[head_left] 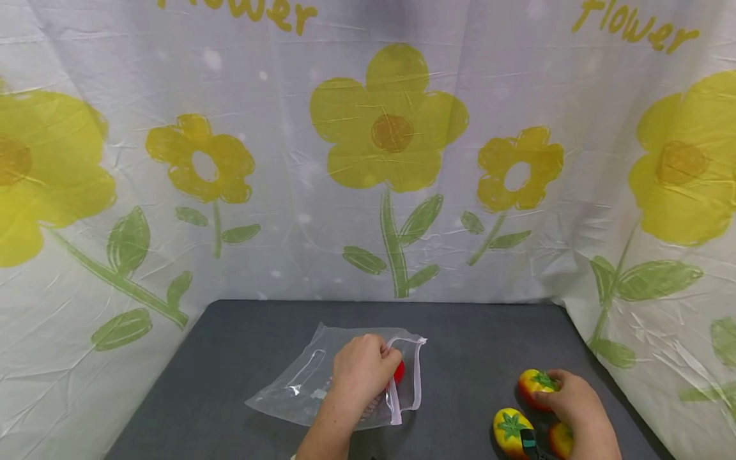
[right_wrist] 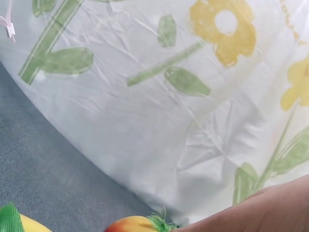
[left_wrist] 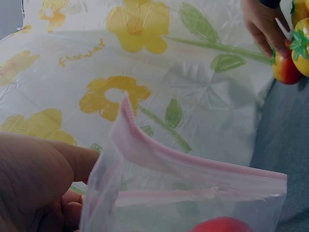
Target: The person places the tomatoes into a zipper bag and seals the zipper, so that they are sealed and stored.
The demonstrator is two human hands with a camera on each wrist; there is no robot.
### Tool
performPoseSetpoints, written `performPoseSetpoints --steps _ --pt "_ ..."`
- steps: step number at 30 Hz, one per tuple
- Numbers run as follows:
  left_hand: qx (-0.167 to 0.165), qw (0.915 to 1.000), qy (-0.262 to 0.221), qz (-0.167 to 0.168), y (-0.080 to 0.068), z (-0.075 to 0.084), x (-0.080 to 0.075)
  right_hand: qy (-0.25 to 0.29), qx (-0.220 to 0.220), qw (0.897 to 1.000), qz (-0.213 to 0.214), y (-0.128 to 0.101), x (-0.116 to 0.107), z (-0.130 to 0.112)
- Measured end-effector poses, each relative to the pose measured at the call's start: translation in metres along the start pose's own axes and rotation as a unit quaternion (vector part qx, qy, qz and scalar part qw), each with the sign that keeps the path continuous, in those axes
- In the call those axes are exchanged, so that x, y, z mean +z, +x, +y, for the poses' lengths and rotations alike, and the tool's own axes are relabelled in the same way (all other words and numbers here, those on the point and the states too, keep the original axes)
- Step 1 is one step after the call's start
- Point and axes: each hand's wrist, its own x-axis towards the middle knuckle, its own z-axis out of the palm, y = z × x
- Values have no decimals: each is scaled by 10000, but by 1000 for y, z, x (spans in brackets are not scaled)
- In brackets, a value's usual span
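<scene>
Left hand (head_left: 361, 369) pinches the zip rim of the bag (head_left: 299, 383), mid tabletop (head_left: 230, 358), w/ a red fruit (head_left: 398, 370) inside. Right hand (head_left: 566, 399) is curled on a toy fruit (head_left: 535, 383) at the front right, 2 more next to it. Bag's prob thin, floppy & slick, so hold the stiff pink zip strip (left_wrist: 193, 162). Left wrist cam shows the mouth gaping, head cam doesn't

Dark grey tabletop (head_left: 471, 332); white curtain (head_left: 287, 211) printed with yellow flowers; clear bag (head_left: 322, 377) edged pink; red-yellow, green-topped toy fruits (head_left: 510, 432).
</scene>
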Motion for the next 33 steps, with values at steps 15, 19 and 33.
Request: performPoseSetpoints --steps 15,19,33 --pt "-30 10000 -18 -34 0 0 -1 61 -150 9999 43 -11 -9 -25" --pt "-26 10000 -26 -36 0 0 -1 14 -383 9992 82 -15 -10 -34" --pt "-52 10000 -15 -62 0 0 -1 67 -1381 9897 378 -30 -2 -71"
